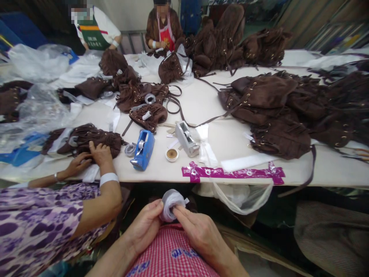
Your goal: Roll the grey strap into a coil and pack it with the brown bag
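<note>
Red-and-white checks fill the near edge: that's your apron [173, 256], blue lettering across it, and right above it sits the action. Your left hand [147, 220] has thumb and fingers clamped on the left side of a pale, wound roll [168, 211], held out over your lap, just short of the table [198, 98]. Over on the right, your right hand [198, 227] has its fingers together, tips at the roll's dark opening; whether they grip it, you can't tell from here, with the thumb hidden. One loose end sticks out at the roll's right.

Just beyond, on the table's near side, a blue tape dispenser [143, 150] stands left of a small round tin [172, 154] with a brown middle, and a grey dispenser [186, 139] sits to its right. Purple tape [233, 174] runs along the near edge farther right, a clear plastic bag [240, 202] sagging beneath it.

Look right: brown bags [265, 92] in a big heap, straps trailing, one over the edge. More brown pouches [144, 90] lie left of centre, a pale ring on one. Near left, a co-worker in a purple patterned top [46, 219] has both hands on a brown bundle [86, 134]. Two more people stand at the far side, one in a red apron [167, 35].
</note>
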`<action>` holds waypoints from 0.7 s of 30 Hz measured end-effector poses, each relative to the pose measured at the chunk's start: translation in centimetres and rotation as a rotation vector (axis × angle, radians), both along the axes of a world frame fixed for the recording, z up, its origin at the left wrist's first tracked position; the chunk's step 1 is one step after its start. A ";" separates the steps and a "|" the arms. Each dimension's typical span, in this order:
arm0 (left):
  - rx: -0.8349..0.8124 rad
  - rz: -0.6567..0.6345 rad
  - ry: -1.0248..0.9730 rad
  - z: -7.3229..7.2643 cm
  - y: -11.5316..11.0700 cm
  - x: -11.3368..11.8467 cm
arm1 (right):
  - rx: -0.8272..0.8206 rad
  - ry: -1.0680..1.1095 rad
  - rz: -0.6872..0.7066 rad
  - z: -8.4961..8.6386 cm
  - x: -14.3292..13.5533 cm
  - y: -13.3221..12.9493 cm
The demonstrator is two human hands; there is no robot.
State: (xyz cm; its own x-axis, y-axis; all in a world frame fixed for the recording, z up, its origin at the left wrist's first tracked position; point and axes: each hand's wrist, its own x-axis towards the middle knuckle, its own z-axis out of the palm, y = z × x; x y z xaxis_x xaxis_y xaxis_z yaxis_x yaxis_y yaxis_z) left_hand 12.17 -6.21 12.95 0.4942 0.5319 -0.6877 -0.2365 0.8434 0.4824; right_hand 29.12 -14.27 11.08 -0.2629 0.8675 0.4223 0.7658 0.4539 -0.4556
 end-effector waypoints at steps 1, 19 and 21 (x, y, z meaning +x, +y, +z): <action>0.002 0.008 0.005 -0.1 0.1 0.0 | 0.023 0.021 -0.005 0.1 0.2 0.0; 0.386 0.130 0.061 10.0 3.6 0.2 | -0.434 0.469 0.081 -0.8 -3.3 5.6; 0.454 0.161 0.095 10.8 3.9 0.3 | -0.441 0.428 0.107 -0.2 -4.1 6.4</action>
